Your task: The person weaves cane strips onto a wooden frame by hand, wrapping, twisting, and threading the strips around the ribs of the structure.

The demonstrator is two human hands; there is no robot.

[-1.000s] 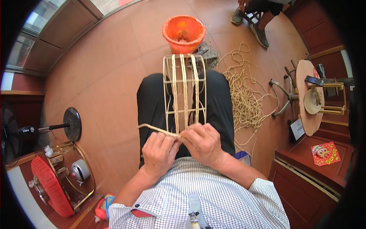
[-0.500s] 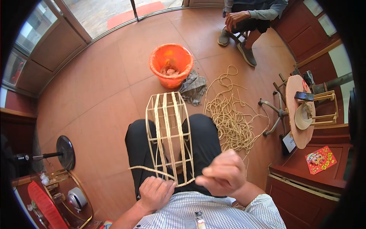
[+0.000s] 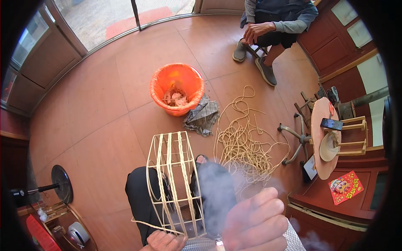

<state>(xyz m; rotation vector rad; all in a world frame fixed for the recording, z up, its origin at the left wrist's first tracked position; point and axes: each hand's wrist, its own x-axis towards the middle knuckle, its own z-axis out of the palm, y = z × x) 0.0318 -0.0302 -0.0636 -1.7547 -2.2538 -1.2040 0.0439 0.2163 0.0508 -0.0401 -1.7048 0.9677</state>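
An open rectangular basket frame (image 3: pixel 169 180) of pale rods, with braided cord wound lengthwise, rests over my knees. My left hand (image 3: pixel 163 240) is closed on a pale cord (image 3: pixel 148 224) at the frame's near edge, low in the view. My right hand (image 3: pixel 255 219) is raised large and close to the camera, fingers curled beside a white cigarette (image 3: pixel 220 244) at the bottom edge; whatever they hold is hidden. Pale smoke (image 3: pixel 217 188) drifts over the frame's right side and my right leg.
An orange bucket (image 3: pixel 178 106), a crumpled cloth (image 3: pixel 201 117) and tangled cord (image 3: pixel 245 148) lie ahead. A seated person (image 3: pixel 272 31) is at upper right. A round board (image 3: pixel 324 167) with phone and hat stands right; a fan base (image 3: pixel 63 182) is left.
My right hand has left the cord and risen toward the camera; smoke has appeared. The view has tilted up, so the basket frame sits lower, and more of the seated person shows.
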